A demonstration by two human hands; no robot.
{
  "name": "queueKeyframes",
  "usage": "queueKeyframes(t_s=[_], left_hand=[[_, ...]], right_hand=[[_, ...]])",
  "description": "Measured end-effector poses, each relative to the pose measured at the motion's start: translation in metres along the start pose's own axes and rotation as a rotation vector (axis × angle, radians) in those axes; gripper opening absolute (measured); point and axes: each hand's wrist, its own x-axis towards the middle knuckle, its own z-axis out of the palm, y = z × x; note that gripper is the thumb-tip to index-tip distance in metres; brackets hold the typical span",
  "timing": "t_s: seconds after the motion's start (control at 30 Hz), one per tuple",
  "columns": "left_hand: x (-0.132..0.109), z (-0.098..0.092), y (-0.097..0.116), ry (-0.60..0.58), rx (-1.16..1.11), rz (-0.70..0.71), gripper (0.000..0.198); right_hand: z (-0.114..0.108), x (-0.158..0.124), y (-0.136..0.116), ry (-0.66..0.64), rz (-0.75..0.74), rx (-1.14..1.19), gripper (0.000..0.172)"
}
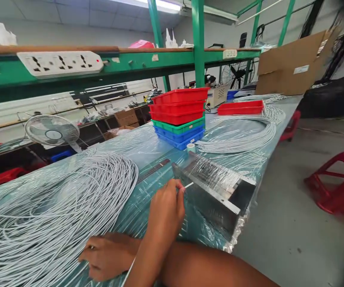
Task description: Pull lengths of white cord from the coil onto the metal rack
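Observation:
My left hand [167, 205] is closed in a pinch on a thin white cable, whose end [189, 185] sticks out to the right past the fingertips. That end is close to a dark metal box-like fixture [210, 203] with clear film over its top. My left forearm crosses above my right one, and a length of white cable shows beside it. Lower left, my right hand [109, 255] rests with bent fingers at the edge of a large coil of white cables [79, 199]. Its fingertips are partly hidden, so what they grip is unclear.
A steel ruler [153, 170] lies behind my left hand. Beyond it stand stacked red, green and blue trays [179, 107] and a small tape roll [191, 148]. More cable coils [240, 139] and a red tray [240, 107] sit farther back. A red stool [336, 179] stands right.

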Motion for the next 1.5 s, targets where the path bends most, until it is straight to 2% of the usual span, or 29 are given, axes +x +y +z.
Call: queueKeyframes(t_s=[0.17,0.37,0.6,0.8,1.2,1.33,1.5], left_hand=[[0.001,0.006,0.000,-0.011,-0.058,0.011,0.013],[-0.002,0.005,0.001,-0.002,-0.070,0.080,0.016],[-0.005,0.011,0.003,0.042,0.032,0.078,0.015],[-0.002,0.006,0.004,0.011,0.036,0.088,0.015],[-0.005,0.014,0.006,0.053,0.058,0.096,0.016],[-0.002,0.015,0.006,0.058,0.048,0.090,0.014],[-0.012,0.017,0.025,0.032,0.140,0.097,0.019]], right_hand=[[0.006,-0.003,0.006,0.027,-0.028,-0.026,0.029],[0.010,-0.004,0.007,0.038,-0.055,-0.023,0.031],[-0.002,-0.008,0.005,0.015,-0.060,0.034,0.035],[-0.008,-0.010,0.000,0.031,-0.039,0.070,0.033],[0.007,-0.006,0.004,0.072,-0.072,0.000,0.033],[0.010,-0.006,0.008,0.112,-0.092,-0.035,0.027],[0.005,-0.011,0.006,0.074,-0.069,-0.009,0.012]])
